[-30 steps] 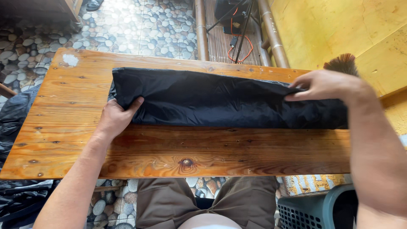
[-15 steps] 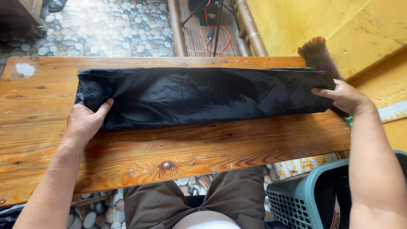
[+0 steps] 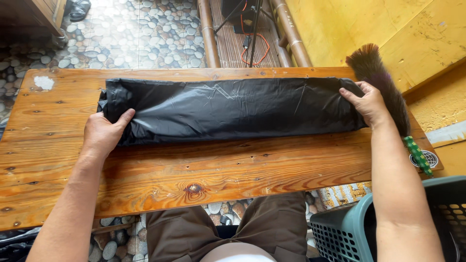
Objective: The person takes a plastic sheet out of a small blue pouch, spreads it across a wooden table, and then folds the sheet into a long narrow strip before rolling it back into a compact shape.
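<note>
A long black plastic bag (image 3: 233, 109), folded into a flat band, lies lengthwise across a wooden table (image 3: 204, 165). My left hand (image 3: 103, 133) rests on the bag's left end, fingers pressed on the plastic with the thumb on top. My right hand (image 3: 365, 103) presses on the bag's right end, fingers spread over its edge. Neither hand lifts the bag; both lie flat on it.
A dark feather duster (image 3: 383, 92) with a green patterned handle lies along the table's right end, just behind my right hand. A teal plastic basket (image 3: 349, 233) stands on the floor at lower right. Pebble floor, bamboo poles and cables lie beyond the table; a yellow wall rises at right.
The view has shifted, so the table and bag sit more centred. My right hand has slid to the bag's right end. My left hand stays on the left end.
</note>
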